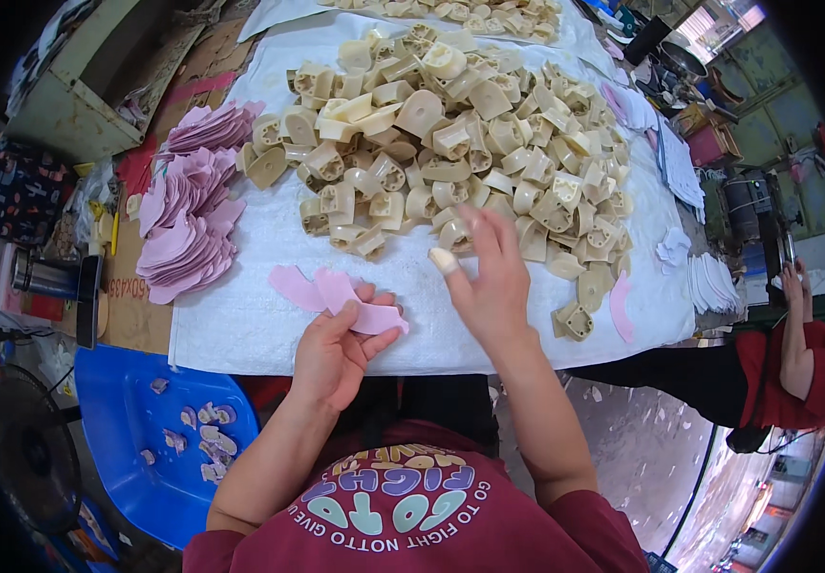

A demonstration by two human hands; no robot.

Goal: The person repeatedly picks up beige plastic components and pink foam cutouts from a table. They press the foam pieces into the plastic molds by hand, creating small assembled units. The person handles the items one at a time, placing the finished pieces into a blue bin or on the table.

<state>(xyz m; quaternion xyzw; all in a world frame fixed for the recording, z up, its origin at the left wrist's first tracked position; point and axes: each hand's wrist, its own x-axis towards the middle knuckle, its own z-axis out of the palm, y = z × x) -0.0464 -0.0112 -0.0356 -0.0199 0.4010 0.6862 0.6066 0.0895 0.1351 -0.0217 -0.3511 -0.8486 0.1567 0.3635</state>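
Between the fingers and thumb of my left hand (334,355) is a pink curved cut piece (374,319), near the front edge of the table. Another pink piece (296,288) lies on the white cloth just beyond it, partly overlapped. My right hand (493,291) reaches over the front of a large pile of beige moulded shoe heels (450,134), thumb and fingers apart, fingertips slightly blurred. A pale cover sits on its thumb tip. Closest to those fingers is one beige heel (457,235); whether they touch it I cannot tell.
Stacks of pink pieces (188,248) stand left of the pile. Down left, a blue plastic tub (116,420) holds several small wrapped-looking pieces. A single pink strip (621,307) and white cut pieces (713,284) lie to the right. At far right is another person (794,372) in red.
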